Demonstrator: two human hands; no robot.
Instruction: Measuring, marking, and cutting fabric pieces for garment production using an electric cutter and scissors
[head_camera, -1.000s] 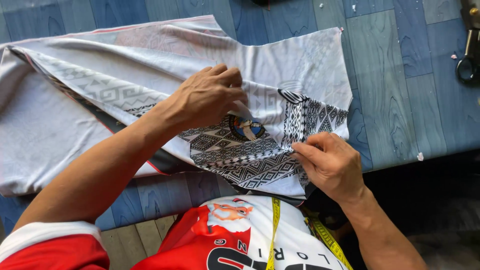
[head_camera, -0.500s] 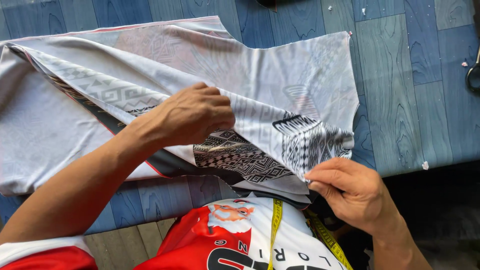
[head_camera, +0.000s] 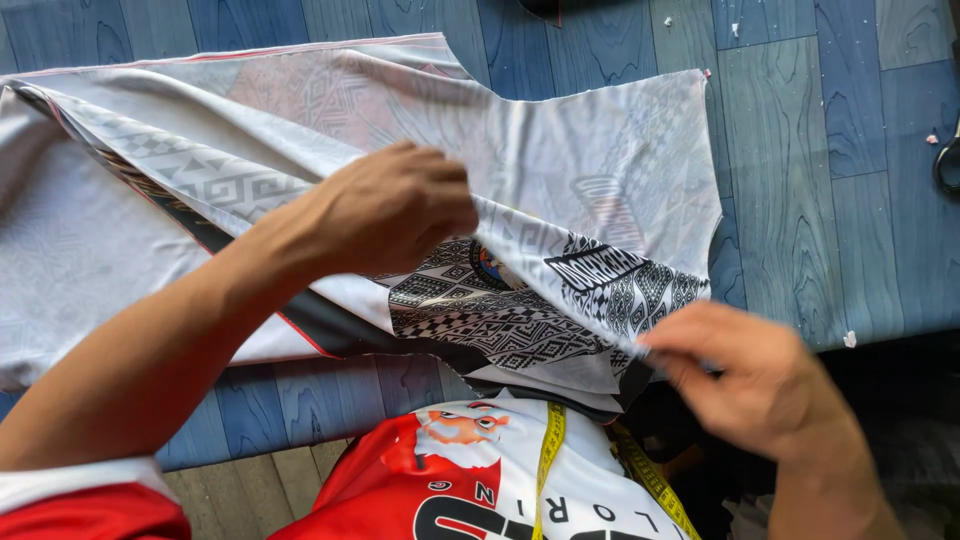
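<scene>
Scissors (head_camera: 948, 165) cut off by the right edge.

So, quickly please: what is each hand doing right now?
Left hand: closed, gripping a fold of the grey patterned fabric.
Right hand: fingers pinching the fabric's lower edge.

Blue wood-plank surface (head_camera: 780, 150); yellow measuring tape (head_camera: 548, 460) at lower centre; scissors (head_camera: 948, 165) at right edge; scattered fabric scraps (head_camera: 849, 339).
</scene>
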